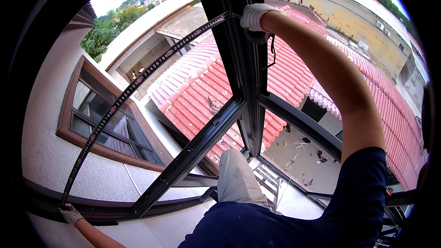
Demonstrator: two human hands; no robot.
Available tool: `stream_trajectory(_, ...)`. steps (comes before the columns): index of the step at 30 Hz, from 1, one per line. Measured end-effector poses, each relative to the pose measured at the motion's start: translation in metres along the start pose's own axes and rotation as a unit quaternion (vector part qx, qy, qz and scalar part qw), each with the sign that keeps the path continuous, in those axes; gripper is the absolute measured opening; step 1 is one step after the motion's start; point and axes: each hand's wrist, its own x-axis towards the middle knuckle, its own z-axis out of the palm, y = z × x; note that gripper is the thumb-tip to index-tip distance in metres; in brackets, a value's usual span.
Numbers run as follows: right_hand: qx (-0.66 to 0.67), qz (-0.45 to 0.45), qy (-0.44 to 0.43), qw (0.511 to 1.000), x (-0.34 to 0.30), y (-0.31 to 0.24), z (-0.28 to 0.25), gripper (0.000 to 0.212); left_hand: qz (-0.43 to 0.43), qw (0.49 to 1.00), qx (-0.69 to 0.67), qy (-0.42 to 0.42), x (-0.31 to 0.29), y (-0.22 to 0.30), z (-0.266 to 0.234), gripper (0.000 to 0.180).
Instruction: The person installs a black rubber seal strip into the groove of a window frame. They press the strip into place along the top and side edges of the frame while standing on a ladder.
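Observation:
A black tape measure blade with light markings stretches in an arc across the dark metal window frame. My left hand, in a pale knit glove, pinches the blade's lower end against the frame at the lower left. High up beside the thick dark corner post, my gloved right hand grips the tape measure's dark case, which it partly hides. A thin black strap dangles below that hand.
Through the frame openings, red tiled roofs and a littered yard lie below. A brown-framed window sits in the pale wall at left. Beside my knee stands a metal ladder on the light tiled floor.

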Motion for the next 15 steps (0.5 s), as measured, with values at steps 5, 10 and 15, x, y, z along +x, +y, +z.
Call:
stream_trajectory(5, 0.045, 0.034, 0.001, 0.998, -0.003, -0.002, -0.004, 0.02, -0.008, 0.999, 0.038, -0.024, 0.005, 0.0, -0.001, 0.042)
stream_trajectory(10, -0.024, -0.002, 0.004, 1.0, -0.001, 0.007, 0.003, 0.02, -0.009, 0.998, 0.053, -0.029, 0.003, -0.009, 0.002, 0.043)
stream_trajectory(15, 0.057, 0.046, 0.013, 0.997, 0.013, -0.001, 0.004, 0.019, 0.077, 0.99, 0.104, -0.049, -0.003, -0.011, 0.008, 0.033)
